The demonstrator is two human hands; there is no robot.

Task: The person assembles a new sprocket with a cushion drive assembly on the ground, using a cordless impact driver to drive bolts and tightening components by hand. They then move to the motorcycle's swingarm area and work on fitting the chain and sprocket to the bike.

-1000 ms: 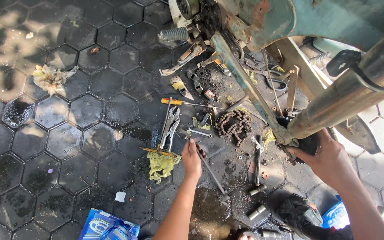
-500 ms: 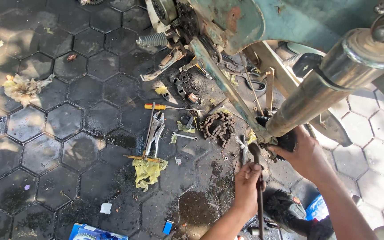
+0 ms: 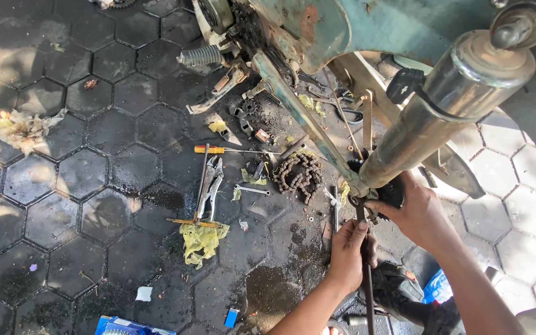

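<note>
A: Head view, left to right. Far left edge: crumpled rag (image 3: 25, 127) on the hexagonal pavers (image 3: 63, 217), wide bare ground around it. Blue packet (image 3: 133, 326) cut off by the bottom edge
B: Tool cluster?
A: Mid-left: screwdriver with orange-yellow handle (image 3: 231, 149), pliers (image 3: 209, 189) just below it, yellow plastic scrap (image 3: 203, 241) under those. Drive chain (image 3: 298, 176) heaped right of them, near the swingarm (image 3: 308, 127). Pavers dark with oil there
B: Hands?
A: left hand (image 3: 350, 251) is closed around a long dark tool (image 3: 366, 273), shaft upright, top end meeting the axle end at the base of the swingarm. right hand (image 3: 418, 212) is wrapped around a black part (image 3: 393, 191) at the low end of the chrome exhaust (image 3: 448, 111); fingers curled, grip firm. Hands just beside each other, not touching
B: Clearance?
A: Tight. Exhaust overhead, swingarm to the left of the hands, dark power tool (image 3: 398, 291) just below the left wrist. Open room only toward the left half of the ground. Right edge: pale pavers
</note>
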